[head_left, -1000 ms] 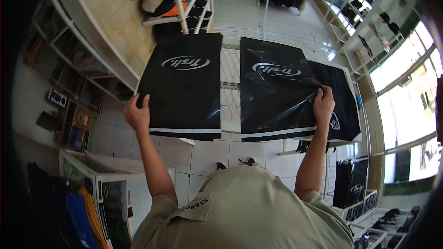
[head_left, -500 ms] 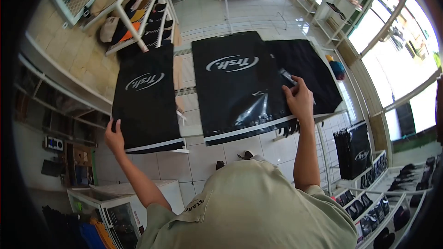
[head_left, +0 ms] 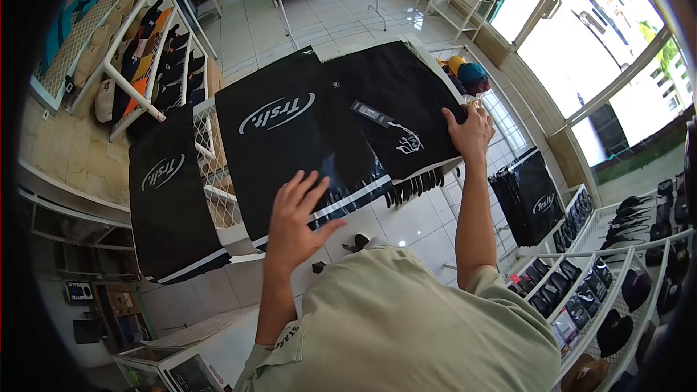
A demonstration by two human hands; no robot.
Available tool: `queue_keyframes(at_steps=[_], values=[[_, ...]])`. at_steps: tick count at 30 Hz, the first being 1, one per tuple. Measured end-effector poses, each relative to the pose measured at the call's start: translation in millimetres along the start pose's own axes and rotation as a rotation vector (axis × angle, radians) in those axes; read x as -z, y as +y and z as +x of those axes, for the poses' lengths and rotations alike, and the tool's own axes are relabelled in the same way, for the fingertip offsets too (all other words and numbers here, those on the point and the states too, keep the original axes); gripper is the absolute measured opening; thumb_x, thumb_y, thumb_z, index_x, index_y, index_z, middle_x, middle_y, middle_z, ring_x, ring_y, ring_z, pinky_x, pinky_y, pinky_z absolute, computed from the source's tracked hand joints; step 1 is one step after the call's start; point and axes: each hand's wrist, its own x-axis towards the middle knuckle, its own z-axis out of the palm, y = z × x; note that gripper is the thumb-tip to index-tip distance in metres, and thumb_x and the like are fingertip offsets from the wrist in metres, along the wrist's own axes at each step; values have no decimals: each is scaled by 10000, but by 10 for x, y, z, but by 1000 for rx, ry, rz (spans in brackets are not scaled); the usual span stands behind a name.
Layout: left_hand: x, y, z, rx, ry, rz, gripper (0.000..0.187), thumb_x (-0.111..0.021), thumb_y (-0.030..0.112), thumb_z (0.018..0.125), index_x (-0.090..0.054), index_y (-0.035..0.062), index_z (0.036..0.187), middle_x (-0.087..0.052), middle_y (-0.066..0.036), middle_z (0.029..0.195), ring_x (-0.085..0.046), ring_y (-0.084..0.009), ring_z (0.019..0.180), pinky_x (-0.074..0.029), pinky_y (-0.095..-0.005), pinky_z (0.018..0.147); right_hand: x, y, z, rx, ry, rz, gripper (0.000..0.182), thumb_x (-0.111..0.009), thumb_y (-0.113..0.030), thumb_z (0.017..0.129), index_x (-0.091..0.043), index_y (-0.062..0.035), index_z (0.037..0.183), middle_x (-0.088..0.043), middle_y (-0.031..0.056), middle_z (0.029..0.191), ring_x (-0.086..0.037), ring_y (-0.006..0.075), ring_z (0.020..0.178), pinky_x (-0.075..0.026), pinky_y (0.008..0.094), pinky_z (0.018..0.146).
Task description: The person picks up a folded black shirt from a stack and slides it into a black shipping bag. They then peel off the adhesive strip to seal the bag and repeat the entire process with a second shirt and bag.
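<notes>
A black plastic mailer bag [head_left: 272, 152] with a white "Trslt." logo lies on the table, its shiny lower edge carrying a white strip. Over its lower part is my left hand [head_left: 292, 221], fingers spread and holding nothing. To the right, a folded black garment [head_left: 428, 94] lies flat, partly under the bag's edge. A dark hang tag [head_left: 372, 112] with a white string rests on the garment. My right hand [head_left: 472, 132] is at the garment's right edge, thumb and fingers apart. Another logo mailer bag [head_left: 170, 196] lies at the left.
A white mesh table [head_left: 234, 236] shows between the bags. Caps fill a rack [head_left: 138, 94] at the upper left. More bags [head_left: 526, 199] hang at the right, above shelves [head_left: 581, 283] of packaged goods and caps. Glass doors [head_left: 581, 29] stand at the upper right.
My left hand has left the left bag and moved right over the middle one. My right hand has moved from near the tag to the garment's right edge. The view has turned right.
</notes>
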Motion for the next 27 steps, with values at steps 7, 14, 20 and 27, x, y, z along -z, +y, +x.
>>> queue_keyframes(at_steps=[7,14,20,27], values=[[-241,-81,19,72,-120,157,899,-833,564,739,-551,111,1463,-478,-160,1533,-382,-361,1459,-266,-555,1216,-56,123,191,39,-164,168,299,-729,-335,908,-718,-51,1004,-678,190,1110,-636,378,1066,-479,490,942],[-206,4,99,97,-110,222,898,-809,616,740,-576,90,1429,-499,-155,1512,-403,-369,1441,-260,-572,1204,207,531,615,-28,-143,68,340,-686,-340,937,-636,-71,1140,-704,190,1107,-689,406,1017,-526,510,881],[-601,622,693,-215,-83,56,747,-849,411,763,-605,123,1408,-594,-131,1389,-459,-351,1391,-295,-535,1194,409,769,299,151,-231,406,491,-749,-175,873,-565,-85,1319,-713,230,1166,-656,424,1156,-493,478,993],[-1099,650,1096,-509,-36,71,402,-714,-12,799,-717,85,1189,-700,-72,1091,-651,-255,1077,-423,-475,1098,637,497,-73,376,-35,574,307,-618,11,909,-625,-63,1207,-675,229,1139,-681,401,1024,-524,428,875]])
